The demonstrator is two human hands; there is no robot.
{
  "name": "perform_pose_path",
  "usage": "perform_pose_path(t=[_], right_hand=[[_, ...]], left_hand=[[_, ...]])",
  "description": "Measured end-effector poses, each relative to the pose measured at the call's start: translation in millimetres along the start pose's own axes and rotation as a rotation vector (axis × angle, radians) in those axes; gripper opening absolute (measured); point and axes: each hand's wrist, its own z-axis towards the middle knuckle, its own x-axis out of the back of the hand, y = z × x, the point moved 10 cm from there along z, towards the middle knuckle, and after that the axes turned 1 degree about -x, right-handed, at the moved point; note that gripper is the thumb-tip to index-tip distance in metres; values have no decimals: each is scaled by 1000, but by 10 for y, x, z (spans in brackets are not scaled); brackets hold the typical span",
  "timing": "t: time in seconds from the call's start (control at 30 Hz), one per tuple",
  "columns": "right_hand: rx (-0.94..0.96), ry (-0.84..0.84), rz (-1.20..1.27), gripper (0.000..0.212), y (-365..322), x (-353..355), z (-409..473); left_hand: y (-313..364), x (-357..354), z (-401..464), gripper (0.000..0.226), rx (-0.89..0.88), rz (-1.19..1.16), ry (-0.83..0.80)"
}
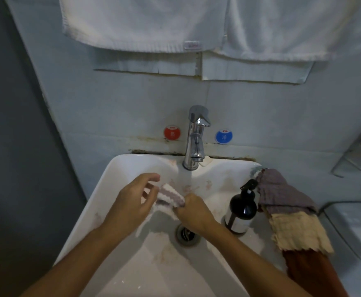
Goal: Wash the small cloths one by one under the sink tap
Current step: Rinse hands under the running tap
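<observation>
Mid-frame over the sink (102,185), the right hand (193,211) pinches the striped cloth (170,197); the left hand (132,202) holds its other end loosely, fingers spread. It sits left of the stream (188,179) and could slip toward the drain (186,234).

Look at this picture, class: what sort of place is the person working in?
Most likely a bathroom, perhaps in a hotel: a white sink with a chrome tap running, white towels hanging on the tiled wall above, and a pump bottle on the rim.
</observation>
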Motion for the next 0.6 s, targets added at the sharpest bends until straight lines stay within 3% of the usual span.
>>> perform_pose_path(t=[0.1,0.17,0.23,0.3,0.37,0.43,0.53,0.6], right_hand=[[-100,-61,477,27,96,15,-37],[-171,-321,720,37,64,-164,-105],[-132,-548,679,36,-26,-309,-206],[-57,-673,519,38,-107,-457,-308],[-10,-593,366,34,-145,-475,-288],[40,-419,173,30,-182,-341,-197],[168,-137,-259,27,-194,-99,-64],[233,68,-473,24,-242,71,-65]], left_hand=[[402,-83,-84,54,-360,377,-35],[492,-291,-140,78,-502,617,-130],[469,-544,-193,87,-590,738,-254],[437,-681,-200,80,-616,671,-312],[428,-727,-159,48,-645,614,-300],[385,-744,-62,32,-548,685,-356],[143,-810,3,27,-131,804,-523],[-102,-915,-93,27,185,661,-627]])
